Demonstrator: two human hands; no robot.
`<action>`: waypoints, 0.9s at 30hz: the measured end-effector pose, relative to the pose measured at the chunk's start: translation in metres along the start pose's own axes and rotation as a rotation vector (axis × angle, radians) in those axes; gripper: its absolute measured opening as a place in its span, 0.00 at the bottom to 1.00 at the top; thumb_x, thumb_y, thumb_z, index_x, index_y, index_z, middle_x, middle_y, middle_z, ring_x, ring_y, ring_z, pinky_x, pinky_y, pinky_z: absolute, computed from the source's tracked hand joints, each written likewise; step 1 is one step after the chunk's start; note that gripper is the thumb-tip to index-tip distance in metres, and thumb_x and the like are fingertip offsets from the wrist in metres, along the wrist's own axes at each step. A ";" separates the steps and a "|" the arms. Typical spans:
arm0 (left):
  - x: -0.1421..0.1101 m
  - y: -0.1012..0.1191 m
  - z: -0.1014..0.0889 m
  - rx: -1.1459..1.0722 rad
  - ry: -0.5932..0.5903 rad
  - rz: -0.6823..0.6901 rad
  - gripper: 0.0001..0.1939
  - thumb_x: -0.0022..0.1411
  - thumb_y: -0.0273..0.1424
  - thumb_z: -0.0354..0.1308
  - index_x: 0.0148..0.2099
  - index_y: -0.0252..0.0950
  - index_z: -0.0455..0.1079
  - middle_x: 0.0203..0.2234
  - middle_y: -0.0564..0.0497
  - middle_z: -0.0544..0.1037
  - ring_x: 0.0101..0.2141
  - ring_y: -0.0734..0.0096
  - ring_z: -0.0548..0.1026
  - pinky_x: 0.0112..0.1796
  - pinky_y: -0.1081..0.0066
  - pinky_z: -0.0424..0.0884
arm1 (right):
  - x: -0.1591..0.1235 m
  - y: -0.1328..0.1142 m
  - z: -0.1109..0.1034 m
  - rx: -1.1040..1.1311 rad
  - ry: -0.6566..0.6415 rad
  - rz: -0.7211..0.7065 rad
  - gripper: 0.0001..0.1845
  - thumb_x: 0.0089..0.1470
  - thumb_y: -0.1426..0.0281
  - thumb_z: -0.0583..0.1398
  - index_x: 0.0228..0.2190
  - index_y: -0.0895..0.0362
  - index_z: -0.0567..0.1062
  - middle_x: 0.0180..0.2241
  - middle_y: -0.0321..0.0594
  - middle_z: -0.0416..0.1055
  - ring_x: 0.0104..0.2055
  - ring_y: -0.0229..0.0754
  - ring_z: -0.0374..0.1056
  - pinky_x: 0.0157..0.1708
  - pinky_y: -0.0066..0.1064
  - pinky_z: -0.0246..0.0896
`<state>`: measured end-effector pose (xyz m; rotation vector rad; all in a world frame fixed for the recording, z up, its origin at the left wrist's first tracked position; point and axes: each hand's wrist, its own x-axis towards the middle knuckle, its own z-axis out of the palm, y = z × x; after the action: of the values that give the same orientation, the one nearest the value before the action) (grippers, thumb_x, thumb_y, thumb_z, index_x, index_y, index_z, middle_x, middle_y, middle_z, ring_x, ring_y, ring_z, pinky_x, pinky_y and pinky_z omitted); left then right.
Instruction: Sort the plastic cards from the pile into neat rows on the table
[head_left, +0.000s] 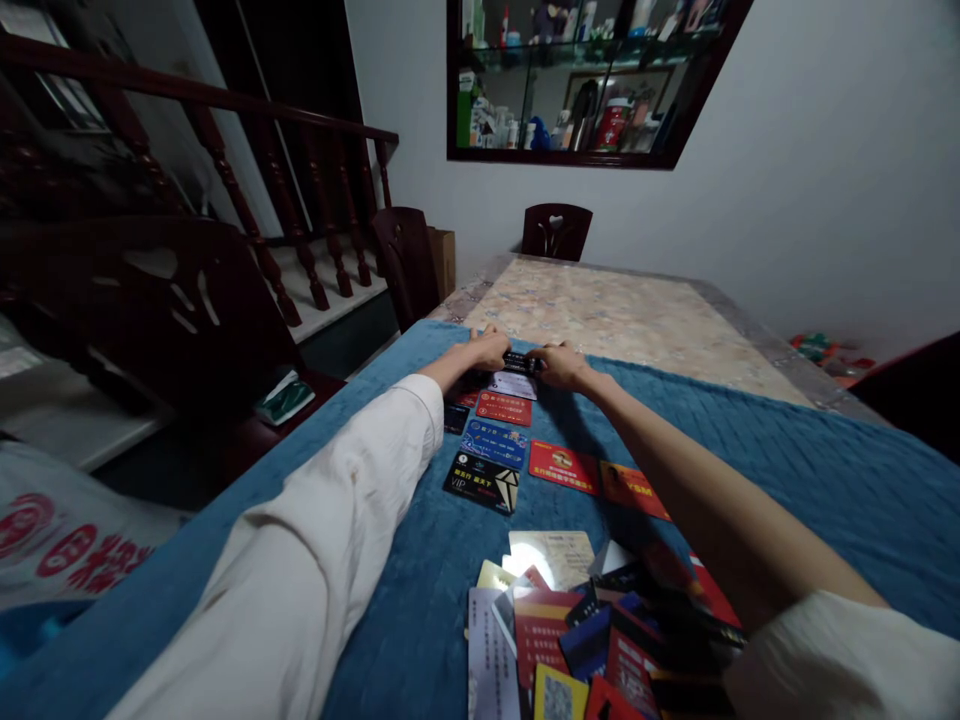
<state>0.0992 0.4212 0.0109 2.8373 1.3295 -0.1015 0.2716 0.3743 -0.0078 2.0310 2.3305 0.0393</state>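
At the far end of a column of cards, both hands are at a black card. My left hand grips its left edge with bent fingers. On the opposite edge, my right hand pinches the card with fingertips and thumb. Just below it lies a pale card, then a red card, a blue card and a black VIP card. Partly hidden by my left arm is another dark card. A red-and-yellow card and an orange card lie to the right.
A loose heap of mixed cards covers the near part of the blue cloth. Beyond the cloth is the patterned tabletop. Dark wooden chairs stand around the table, and a white printed bag is at left.
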 end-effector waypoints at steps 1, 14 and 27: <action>0.000 0.000 0.000 -0.001 -0.005 -0.002 0.21 0.50 0.21 0.56 0.47 0.37 0.77 0.49 0.42 0.75 0.58 0.48 0.61 0.57 0.44 0.60 | 0.001 0.000 0.000 -0.001 -0.006 0.001 0.30 0.55 0.68 0.56 0.59 0.44 0.70 0.55 0.46 0.71 0.59 0.61 0.60 0.49 0.48 0.61; 0.003 -0.004 0.005 -0.012 -0.010 -0.002 0.18 0.50 0.25 0.57 0.44 0.39 0.77 0.45 0.44 0.77 0.56 0.49 0.62 0.57 0.46 0.62 | 0.002 -0.001 0.001 -0.023 -0.011 -0.015 0.30 0.53 0.69 0.55 0.58 0.44 0.71 0.56 0.47 0.72 0.58 0.62 0.61 0.47 0.50 0.64; 0.002 -0.006 0.007 -0.025 0.014 0.024 0.20 0.49 0.20 0.53 0.44 0.38 0.76 0.49 0.43 0.76 0.59 0.53 0.59 0.58 0.50 0.59 | -0.001 0.001 -0.001 -0.028 0.014 -0.016 0.28 0.55 0.69 0.55 0.57 0.43 0.73 0.57 0.46 0.69 0.60 0.61 0.60 0.48 0.51 0.63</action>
<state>0.0958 0.4265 0.0043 2.8376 1.2890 -0.0644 0.2722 0.3729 -0.0071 2.0057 2.3402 0.0852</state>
